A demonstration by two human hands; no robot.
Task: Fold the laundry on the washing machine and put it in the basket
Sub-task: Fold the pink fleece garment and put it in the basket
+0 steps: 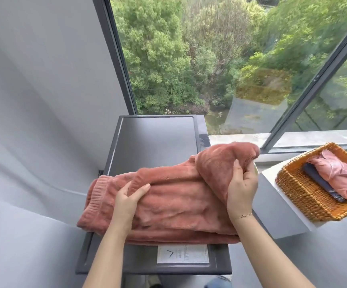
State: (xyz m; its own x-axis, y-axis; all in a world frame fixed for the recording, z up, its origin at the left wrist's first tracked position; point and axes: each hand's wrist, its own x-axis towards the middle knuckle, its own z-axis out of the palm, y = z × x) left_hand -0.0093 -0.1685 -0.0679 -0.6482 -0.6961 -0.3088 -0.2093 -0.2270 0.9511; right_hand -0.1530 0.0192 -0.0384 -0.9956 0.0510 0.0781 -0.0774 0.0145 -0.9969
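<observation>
While the garment (pixel 168 200) lies across the washer (pixel 156 138) top, left hand (pixel 130 199) pinching its middle and right hand (pixel 242 183) gripping the raised end, carry that end over squarely, edges aligned, before moving to the basket (pixel 305 196) right of the washer.

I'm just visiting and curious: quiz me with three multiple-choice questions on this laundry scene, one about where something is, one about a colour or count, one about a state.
1. Where is the wicker basket?
A. on a white ledge to the right of the washing machine
B. on the floor
C. on the washing machine

2. What colour is the fleece garment being folded?
A. blue
B. salmon pink
C. white

3. What is the right hand doing?
A. hanging idle
B. resting in the basket
C. gripping a lifted end of the garment

Answers: 1 A, it stands on the ledge by the window; 2 B, its pile is salmon pink throughout; 3 C, its fingers pinch the raised fold.
</observation>
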